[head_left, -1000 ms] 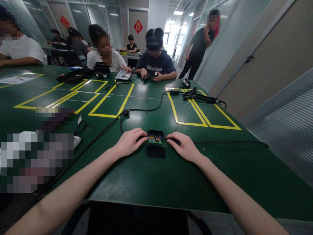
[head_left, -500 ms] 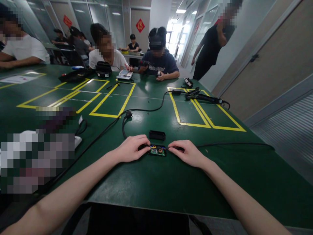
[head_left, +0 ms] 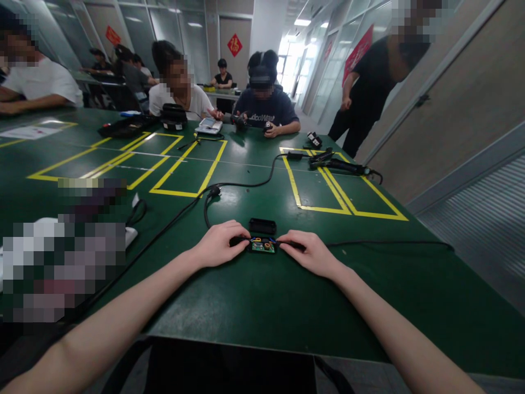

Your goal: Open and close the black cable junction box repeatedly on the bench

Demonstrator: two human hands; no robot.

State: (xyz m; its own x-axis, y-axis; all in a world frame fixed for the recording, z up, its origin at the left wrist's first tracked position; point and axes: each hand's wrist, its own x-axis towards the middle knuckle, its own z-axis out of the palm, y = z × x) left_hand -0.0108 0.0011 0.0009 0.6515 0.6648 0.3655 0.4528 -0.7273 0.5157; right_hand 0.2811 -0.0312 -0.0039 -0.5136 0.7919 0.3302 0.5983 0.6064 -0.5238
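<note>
Between my hands lies an opened black power adapter case (head_left: 263,251), with a green circuit board (head_left: 259,246), a copper-coloured coil and blue and yellow wires showing inside. My left hand (head_left: 221,243) pinches the black cable at the case's left end. At the right end, my right hand (head_left: 308,251) pinches the other black cable (head_left: 385,242), which runs off to the right over the table. The fingertips of both hands are close against the case ends. Just behind the case sits its black cover (head_left: 262,225), hollow side up. A plug (head_left: 214,191) on a short cable lies beyond my left hand.
A long black cord (head_left: 172,219) crosses the green table (head_left: 229,306) to an adapter (head_left: 294,156) and black tools (head_left: 340,163) at the back right. Yellow tape marks rectangles. Blurred items lie at left. Co-workers (head_left: 266,104) sit opposite; another person (head_left: 369,82) stands at right.
My hands stay at the two ends of the case with little movement. The standing person has shifted to the right, and the seated co-worker opposite has lowered a dark tool.
</note>
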